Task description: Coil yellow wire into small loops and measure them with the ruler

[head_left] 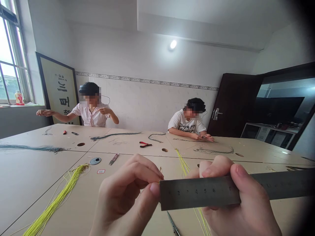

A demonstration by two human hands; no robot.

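Note:
My right hand (236, 193) is closed around a steel ruler (197, 193), held level in front of me with its numbered face toward the camera. At the ruler's left end, my left hand (133, 190) pinches a thin yellow cord, and a small cord loop (160, 172) stands up above the fingertips. Those fingertips sit against the ruler's end. Yellow-green cords (201, 219) show below the ruler, partly hidden by it and my right hand. Under my hands on the table lies a pair of scissors or tweezers (174, 224), only partly seen.
Across the table (49, 200) sit two people, one in pink (90, 113) and one in white (184, 123). A yellow-green cord bundle (66, 186) lies at left. Red-handled pliers (145, 144), thread snips (113, 159), a grey disc (95, 161) and blue-grey cords (31, 148) lie about.

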